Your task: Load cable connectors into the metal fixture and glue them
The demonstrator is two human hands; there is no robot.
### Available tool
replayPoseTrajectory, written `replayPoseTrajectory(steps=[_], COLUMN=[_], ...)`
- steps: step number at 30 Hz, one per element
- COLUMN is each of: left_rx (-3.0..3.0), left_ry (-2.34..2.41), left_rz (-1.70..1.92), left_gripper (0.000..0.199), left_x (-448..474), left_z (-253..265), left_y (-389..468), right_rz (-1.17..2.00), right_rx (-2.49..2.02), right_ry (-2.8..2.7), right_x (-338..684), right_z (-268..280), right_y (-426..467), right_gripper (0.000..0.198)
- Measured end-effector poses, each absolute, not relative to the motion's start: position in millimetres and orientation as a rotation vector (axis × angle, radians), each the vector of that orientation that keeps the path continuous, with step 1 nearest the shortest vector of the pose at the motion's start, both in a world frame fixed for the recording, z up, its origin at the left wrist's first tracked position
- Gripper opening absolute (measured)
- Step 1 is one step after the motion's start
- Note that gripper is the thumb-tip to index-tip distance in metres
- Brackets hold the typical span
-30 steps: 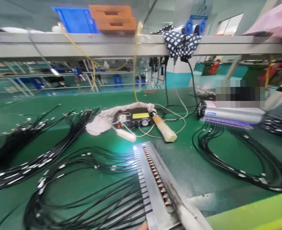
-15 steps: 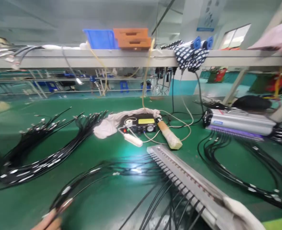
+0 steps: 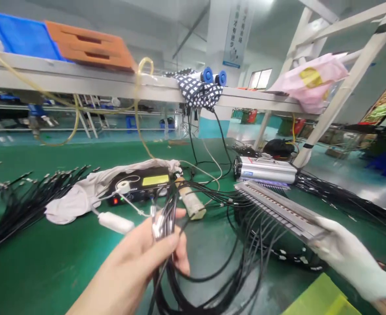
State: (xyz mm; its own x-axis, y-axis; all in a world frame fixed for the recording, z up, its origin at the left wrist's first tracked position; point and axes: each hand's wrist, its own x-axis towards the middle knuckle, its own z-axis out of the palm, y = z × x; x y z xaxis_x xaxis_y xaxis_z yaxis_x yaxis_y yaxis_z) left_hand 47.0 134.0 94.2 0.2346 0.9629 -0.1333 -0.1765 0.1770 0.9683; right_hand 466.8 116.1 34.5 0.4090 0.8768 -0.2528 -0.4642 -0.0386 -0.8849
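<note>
The left hand is pinching a limp, light cable bundle near its metal ends, lifted over the table. The gloved right hand is clamping the stiff comb rack by its end, the best hold.

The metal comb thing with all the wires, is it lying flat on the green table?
No, the right hand holds the metal rack up off the green table.
</note>
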Motion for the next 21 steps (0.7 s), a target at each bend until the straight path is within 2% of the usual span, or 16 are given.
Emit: replayPoseTrajectory(steps=[3,6,11,18,21], left_rx=[1.119,1.070,0.843,0.690,0.687], left_ry=[0.992,1.040,1.103,1.056,1.062], left_rz=[1.081,1.168,1.240,1.317,1.290], left_gripper=[0.033,0.034,0.008,0.005,0.012], left_x=[64,63,66,91,89], left_z=[115,112,104,86,62], left_y=[175,209,243,272,275], right_rz=[1.195,1.218,1.219,1.151,1.098], right_rx=[-1.101,-1.054,-1.043,-1.187,-1.325], right_ry=[-0.502,-0.522,-0.546,-0.666,-0.737], right_x=[457,444,421,397,389], right_z=[27,8,-13,-20,-27], right_y=[159,194,254,356,380], right_gripper=[0.021,0.020,0.020,0.028,0.029])
